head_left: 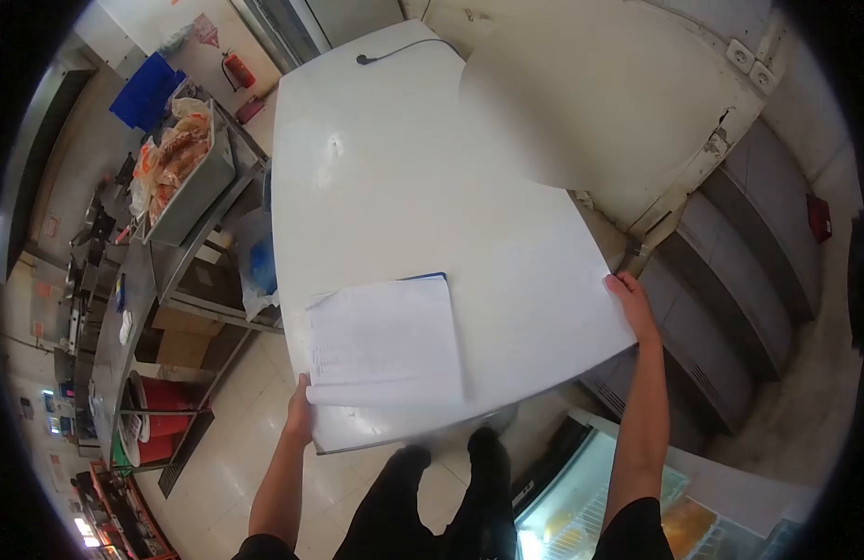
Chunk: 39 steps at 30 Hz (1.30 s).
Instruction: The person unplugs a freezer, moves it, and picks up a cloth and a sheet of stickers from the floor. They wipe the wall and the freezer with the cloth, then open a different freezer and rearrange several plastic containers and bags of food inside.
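A large white-topped chest or table (376, 187) stands in front of me. My left hand (301, 411) grips its left edge near the front corner, with the fingers partly hidden. At the right edge my right hand (632, 304) is closed on the rim, thumb on top. Papers on a blue clipboard (385, 341) lie on the white top, close to my left hand. A dark cable with a plug (363, 60) rests at the far end.
Left, a metal table holds a grey bin (197, 191) of bagged food, with red buckets (161, 425) below. Steps (703, 271) run along the right. A lit glass-topped cooler (581, 504) is at lower right. A fire extinguisher (237, 71) hangs far left.
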### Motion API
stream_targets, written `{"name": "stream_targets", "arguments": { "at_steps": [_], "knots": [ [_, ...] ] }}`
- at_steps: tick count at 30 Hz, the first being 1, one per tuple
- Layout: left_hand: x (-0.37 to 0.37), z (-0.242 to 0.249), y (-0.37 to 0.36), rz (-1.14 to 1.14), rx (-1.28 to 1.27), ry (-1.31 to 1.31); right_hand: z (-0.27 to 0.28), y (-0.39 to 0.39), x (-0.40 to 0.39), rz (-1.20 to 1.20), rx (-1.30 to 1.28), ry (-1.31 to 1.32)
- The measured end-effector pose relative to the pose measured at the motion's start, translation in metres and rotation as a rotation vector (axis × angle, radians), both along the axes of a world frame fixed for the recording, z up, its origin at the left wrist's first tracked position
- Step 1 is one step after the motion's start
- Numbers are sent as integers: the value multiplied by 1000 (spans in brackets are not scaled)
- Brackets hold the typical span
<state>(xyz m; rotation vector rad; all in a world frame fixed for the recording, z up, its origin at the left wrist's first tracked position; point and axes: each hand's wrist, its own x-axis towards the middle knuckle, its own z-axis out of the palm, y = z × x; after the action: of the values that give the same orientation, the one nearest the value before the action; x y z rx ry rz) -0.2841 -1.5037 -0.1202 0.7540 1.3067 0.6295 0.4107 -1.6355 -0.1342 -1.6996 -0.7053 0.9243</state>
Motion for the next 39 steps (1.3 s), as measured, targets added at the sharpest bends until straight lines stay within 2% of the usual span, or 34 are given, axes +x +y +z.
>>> {"name": "stream_targets", "arguments": {
  "at_steps": [4,6,9,13,17,19,21,23,25,26,29,32,35,39],
  "knots": [
    [-17,4,-9,-47,-11,33,-5,-16,-22,-33,-19,-64],
    [-29,-3,-10,-35,-17,-112,-3,-20,-33,-36,-17,-92],
    [-38,15,-24,-6,-93,1,3,-40,-57,-20,-17,32],
    [-67,-7,-45,-16,-69,-87,20,-59,-78,-35,-65,-83],
    [-94,-38,-79,-3,-72,12,16,-88,-84,-29,-114,-66],
    [-93,-30,-95,-13,-86,17,16,-99,-86,-35,-139,-81],
    [-94,-29,-111,-26,-45,162,16,-113,-93,-49,-171,-92],
    [-91,-18,-119,-62,-17,184,14,-124,-104,-248,-193,-182],
    [-90,-15,-130,-90,85,339,11,-143,-95,-180,-232,-173],
    [-89,-4,-135,-65,69,337,8,-152,-91,-103,-275,-172],
    [-97,-5,-147,-56,139,205,8,-170,-99,-97,-266,-206],
    [-112,-10,-159,-66,95,203,29,-171,-133,-145,-266,-191],
    [-129,-25,-163,-56,158,268,-5,-201,-125,-226,-263,-296],
    [-139,4,-150,-66,54,244,33,-198,-178,-153,-221,-152]
  ]
}}
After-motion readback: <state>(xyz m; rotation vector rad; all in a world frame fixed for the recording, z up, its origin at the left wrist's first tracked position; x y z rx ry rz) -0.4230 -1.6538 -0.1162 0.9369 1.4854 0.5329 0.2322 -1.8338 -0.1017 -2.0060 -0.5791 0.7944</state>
